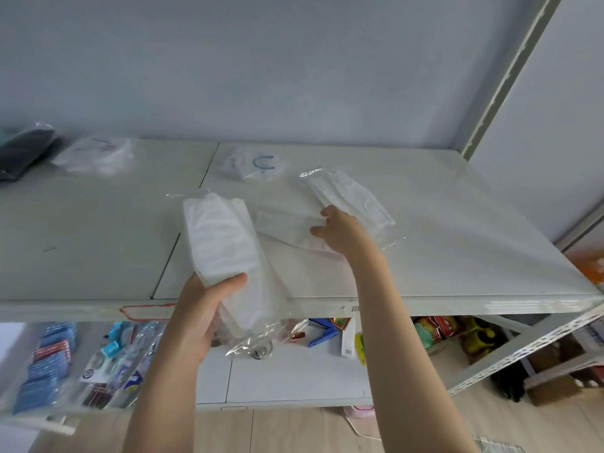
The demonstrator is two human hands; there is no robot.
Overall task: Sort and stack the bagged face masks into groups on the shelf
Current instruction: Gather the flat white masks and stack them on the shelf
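Head view: my left hand [199,308] sits at about six o'clock of the shelf [457,243]. Its thumb and fingers are wrapped round the near end of a thick bag of white masks [219,243]. That bag is tilted up off the board, and its clear plastic tail hangs past the front edge. My right hand [340,230], at roughly three o'clock from that bag, has its fingers curled onto the end of a flat white pack [284,223] lying on the shelf. It looks like a pinch, though the fingertips are partly hidden. Just beyond it, at one o'clock, lies another white bag [349,197], touching or nearly touching my wrist.

I judge the sorting as partly done. Toward twelve o'clock a bag with blue loops [255,165] lies alone. At ten o'clock a pinkish bag [98,155] and a dark bag [23,152] lie side by side, apart from the whites. The white bags are gathered near one another but not yet squared into one stack, so that remains. The lower shelf [294,377] holds unrelated goods.
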